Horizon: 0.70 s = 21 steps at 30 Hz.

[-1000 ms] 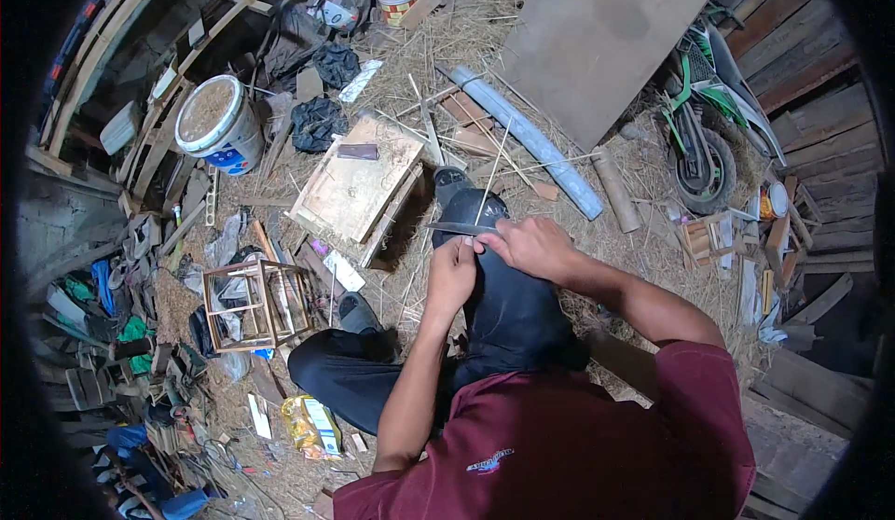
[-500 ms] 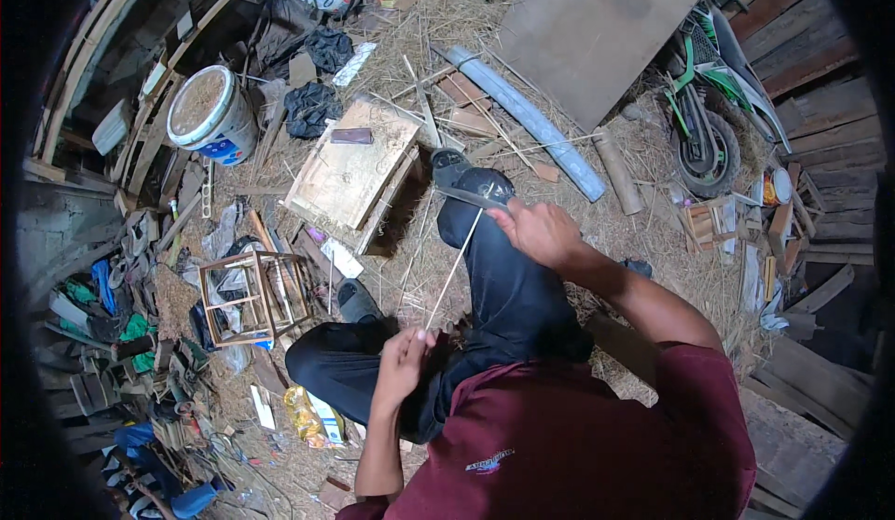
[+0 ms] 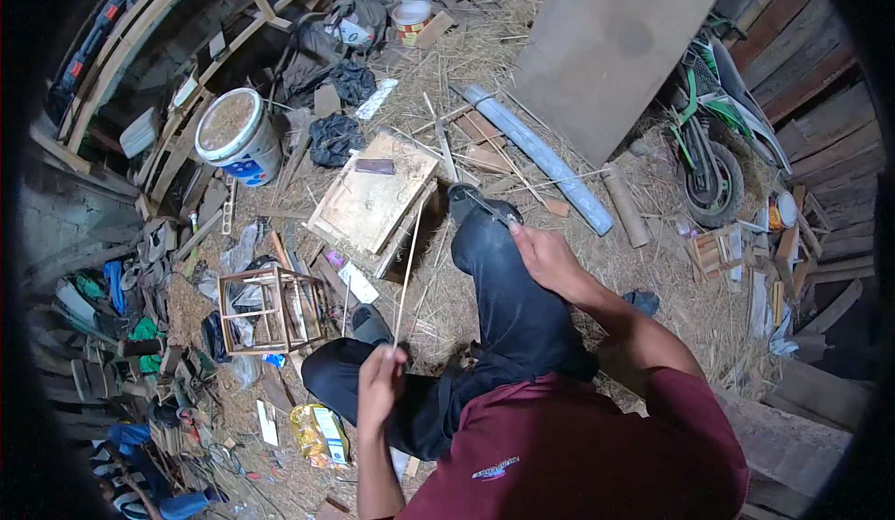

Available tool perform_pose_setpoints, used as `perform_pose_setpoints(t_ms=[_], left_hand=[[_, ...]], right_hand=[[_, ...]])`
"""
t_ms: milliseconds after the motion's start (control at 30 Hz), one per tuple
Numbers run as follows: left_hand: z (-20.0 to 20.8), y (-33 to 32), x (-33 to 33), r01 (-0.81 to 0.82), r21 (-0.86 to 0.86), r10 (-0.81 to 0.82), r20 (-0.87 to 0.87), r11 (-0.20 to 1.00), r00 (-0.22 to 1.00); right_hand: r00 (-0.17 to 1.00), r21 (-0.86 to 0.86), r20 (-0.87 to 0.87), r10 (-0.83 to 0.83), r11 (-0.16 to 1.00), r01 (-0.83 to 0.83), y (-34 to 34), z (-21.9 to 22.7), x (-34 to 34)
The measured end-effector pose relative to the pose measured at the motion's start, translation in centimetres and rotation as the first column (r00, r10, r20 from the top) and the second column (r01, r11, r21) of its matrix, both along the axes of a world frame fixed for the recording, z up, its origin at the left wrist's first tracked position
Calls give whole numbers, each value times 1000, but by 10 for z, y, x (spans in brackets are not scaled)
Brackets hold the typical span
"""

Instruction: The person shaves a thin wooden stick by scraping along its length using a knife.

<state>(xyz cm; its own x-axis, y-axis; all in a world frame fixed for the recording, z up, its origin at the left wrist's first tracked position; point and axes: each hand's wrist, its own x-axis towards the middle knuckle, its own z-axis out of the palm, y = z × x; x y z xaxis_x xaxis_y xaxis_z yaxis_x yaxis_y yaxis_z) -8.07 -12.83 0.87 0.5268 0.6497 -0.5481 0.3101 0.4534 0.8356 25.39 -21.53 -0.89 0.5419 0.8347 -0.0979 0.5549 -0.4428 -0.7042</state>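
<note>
My left hand (image 3: 379, 382) is closed round the lower end of a thin pale wooden stick (image 3: 406, 277), which points up and away from me. In my right hand (image 3: 550, 259) is a knife (image 3: 487, 207), its narrow dark blade lying over my raised right knee and angled up to the left. Stick and blade are apart. Ahead stands a low wooden bench (image 3: 368, 205) with a small dark brown block (image 3: 375, 166) on top. Left of my legs sits a small open frame of thin wooden sticks (image 3: 270, 312).
A white bucket (image 3: 239, 138) full of shavings stands far left. Beyond my knee lie a grey pole (image 3: 541, 161) and a big brown board (image 3: 615, 54). A green and white motorbike (image 3: 713, 128) leans at the right. Straw and scraps litter the floor; another person (image 3: 158, 483) shows lower left.
The stick has come away from the knife and swung left, now pointing toward the bench. My right hand has tilted the blade more steeply. The whole view has shifted slightly.
</note>
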Motion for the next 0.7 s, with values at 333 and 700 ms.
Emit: perform_pose_setpoints(t_ms=[333, 700], left_hand=[[-34, 20, 198, 126, 625, -75, -108, 771, 991], [-27, -13, 153, 195, 553, -151, -123, 810, 981]], right_hand=[[920, -188, 286, 269, 957, -221, 9, 10, -1], [949, -378, 255, 185, 923, -78, 8, 10, 3]])
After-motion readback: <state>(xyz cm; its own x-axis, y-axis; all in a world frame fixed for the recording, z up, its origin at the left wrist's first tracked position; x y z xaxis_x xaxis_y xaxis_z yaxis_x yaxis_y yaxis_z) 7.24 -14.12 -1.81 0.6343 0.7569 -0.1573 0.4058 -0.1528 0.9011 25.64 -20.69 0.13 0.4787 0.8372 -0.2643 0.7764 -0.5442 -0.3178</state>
